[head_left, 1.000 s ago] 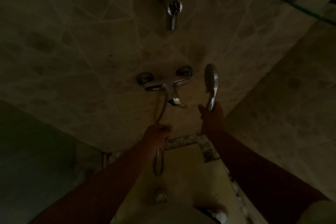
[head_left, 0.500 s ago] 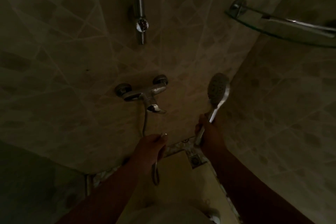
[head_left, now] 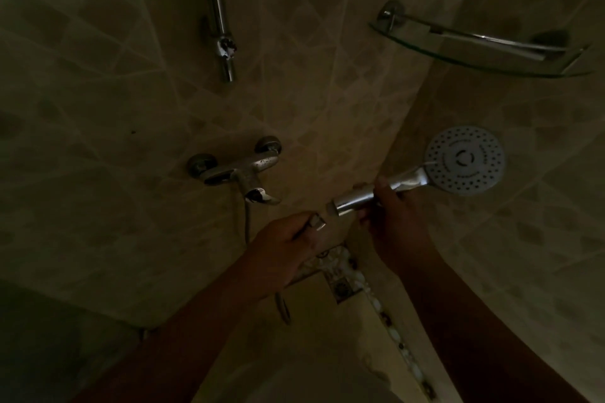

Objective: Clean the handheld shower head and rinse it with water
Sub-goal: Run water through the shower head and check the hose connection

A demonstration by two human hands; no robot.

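The chrome handheld shower head (head_left: 465, 160) lies almost level, its round spray face with many holes turned toward me at the right. My right hand (head_left: 393, 219) grips its handle near the middle. The handle's threaded end (head_left: 334, 206) is bare and apart from the hose. My left hand (head_left: 284, 245) grips the metal hose end nut (head_left: 318, 223), just left of and below the handle's end. The hose (head_left: 247, 222) runs from the wall mixer tap (head_left: 239, 172) down and loops below my left hand.
A vertical chrome slide rail (head_left: 217, 13) is fixed to the tiled wall above the tap. A glass corner shelf (head_left: 484, 52) with a chrome rail hangs at the upper right. A floor drain (head_left: 342, 288) sits in the corner below my hands. The room is dim.
The shower head has swung from upright to nearly level, its face now turned toward me. Its handle end now shows apart from the hose end in my left hand. The view has tilted upward.
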